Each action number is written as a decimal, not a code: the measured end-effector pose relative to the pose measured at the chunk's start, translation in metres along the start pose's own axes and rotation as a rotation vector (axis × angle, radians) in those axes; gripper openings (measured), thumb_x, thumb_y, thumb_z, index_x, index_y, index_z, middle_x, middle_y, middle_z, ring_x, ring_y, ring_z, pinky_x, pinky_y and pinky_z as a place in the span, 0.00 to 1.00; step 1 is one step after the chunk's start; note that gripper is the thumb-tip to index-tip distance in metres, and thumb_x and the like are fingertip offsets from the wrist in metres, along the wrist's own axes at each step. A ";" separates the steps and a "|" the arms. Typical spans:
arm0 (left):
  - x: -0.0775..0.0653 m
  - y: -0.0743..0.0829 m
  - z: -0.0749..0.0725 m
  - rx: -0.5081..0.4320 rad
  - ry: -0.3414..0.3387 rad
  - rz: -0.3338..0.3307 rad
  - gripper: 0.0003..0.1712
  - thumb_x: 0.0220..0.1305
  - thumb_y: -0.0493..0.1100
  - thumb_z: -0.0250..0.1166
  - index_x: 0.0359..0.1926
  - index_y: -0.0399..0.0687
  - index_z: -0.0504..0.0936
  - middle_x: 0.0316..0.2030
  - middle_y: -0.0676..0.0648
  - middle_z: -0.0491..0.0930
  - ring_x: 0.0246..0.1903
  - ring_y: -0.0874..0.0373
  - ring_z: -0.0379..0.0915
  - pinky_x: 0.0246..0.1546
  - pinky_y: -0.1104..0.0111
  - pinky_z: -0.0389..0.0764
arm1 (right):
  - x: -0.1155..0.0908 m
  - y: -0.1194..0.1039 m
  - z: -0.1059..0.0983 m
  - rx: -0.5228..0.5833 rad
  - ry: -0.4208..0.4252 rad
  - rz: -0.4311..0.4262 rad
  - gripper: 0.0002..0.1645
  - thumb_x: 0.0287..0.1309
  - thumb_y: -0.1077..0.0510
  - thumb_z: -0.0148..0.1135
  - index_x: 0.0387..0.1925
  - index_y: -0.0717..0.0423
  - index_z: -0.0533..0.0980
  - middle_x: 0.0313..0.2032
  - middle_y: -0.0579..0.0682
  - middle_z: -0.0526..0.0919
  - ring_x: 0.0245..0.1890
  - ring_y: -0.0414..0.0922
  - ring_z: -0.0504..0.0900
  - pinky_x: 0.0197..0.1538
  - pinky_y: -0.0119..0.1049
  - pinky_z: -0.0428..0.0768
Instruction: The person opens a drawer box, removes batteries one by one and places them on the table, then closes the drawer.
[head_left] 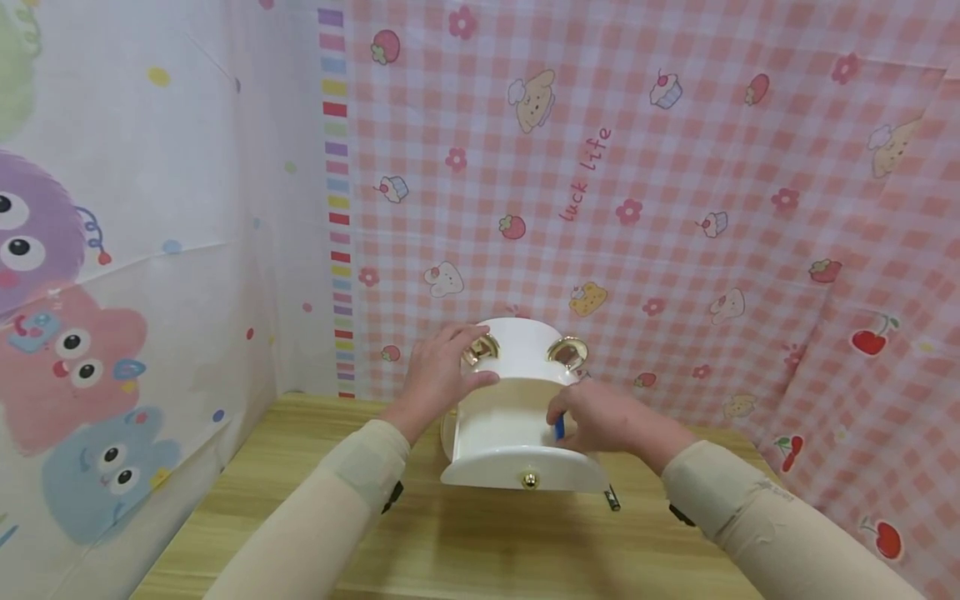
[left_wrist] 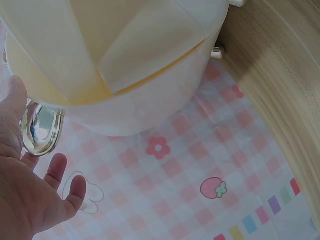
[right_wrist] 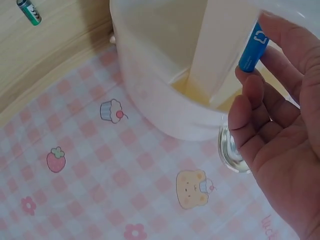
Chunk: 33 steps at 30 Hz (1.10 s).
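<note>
My left hand (head_left: 441, 375) rests with loose fingers against the left gold handle (head_left: 487, 345) of the white box (head_left: 510, 468). My right hand (head_left: 606, 417) pinches a blue battery (head_left: 559, 428) at the box's open right side; a green battery (right_wrist: 29, 12) lies on the bench (head_left: 450, 546).

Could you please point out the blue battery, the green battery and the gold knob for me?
Blue battery (right_wrist: 254, 49): right wrist view, middle of its visible side.
Green battery (right_wrist: 29, 12): right wrist view, middle of its visible body.
Gold knob (head_left: 530, 481): head view, middle of its rounded front.
</note>
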<state>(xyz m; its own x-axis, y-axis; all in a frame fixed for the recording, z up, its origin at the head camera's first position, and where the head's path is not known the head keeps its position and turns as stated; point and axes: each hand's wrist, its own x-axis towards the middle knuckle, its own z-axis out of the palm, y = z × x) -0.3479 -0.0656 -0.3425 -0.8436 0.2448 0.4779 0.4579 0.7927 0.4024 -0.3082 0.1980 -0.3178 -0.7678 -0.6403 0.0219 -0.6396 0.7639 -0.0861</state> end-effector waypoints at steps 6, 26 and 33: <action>0.001 0.000 0.000 0.006 -0.003 0.000 0.45 0.59 0.62 0.79 0.75 0.61 0.75 0.74 0.50 0.75 0.75 0.45 0.69 0.74 0.43 0.71 | -0.009 0.002 -0.010 0.028 0.053 0.021 0.15 0.54 0.55 0.83 0.43 0.53 0.89 0.42 0.44 0.92 0.41 0.41 0.85 0.45 0.36 0.88; 0.000 0.000 -0.001 0.001 -0.017 -0.005 0.46 0.60 0.62 0.78 0.76 0.61 0.74 0.75 0.49 0.74 0.76 0.47 0.68 0.76 0.42 0.68 | -0.048 0.035 -0.028 0.040 0.337 0.091 0.23 0.53 0.57 0.83 0.52 0.54 0.87 0.49 0.52 0.92 0.49 0.52 0.89 0.51 0.50 0.91; 0.000 0.000 -0.001 -0.011 -0.024 -0.016 0.45 0.61 0.62 0.78 0.77 0.62 0.73 0.75 0.50 0.73 0.76 0.46 0.67 0.77 0.41 0.67 | -0.067 0.056 -0.032 0.052 0.380 0.196 0.24 0.53 0.55 0.83 0.51 0.57 0.86 0.48 0.55 0.91 0.49 0.56 0.88 0.54 0.56 0.88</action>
<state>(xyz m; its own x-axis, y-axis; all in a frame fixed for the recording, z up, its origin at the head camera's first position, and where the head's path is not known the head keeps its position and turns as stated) -0.3480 -0.0656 -0.3418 -0.8572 0.2461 0.4523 0.4476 0.7903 0.4183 -0.2938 0.2866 -0.2928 -0.8400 -0.4014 0.3650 -0.4852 0.8568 -0.1747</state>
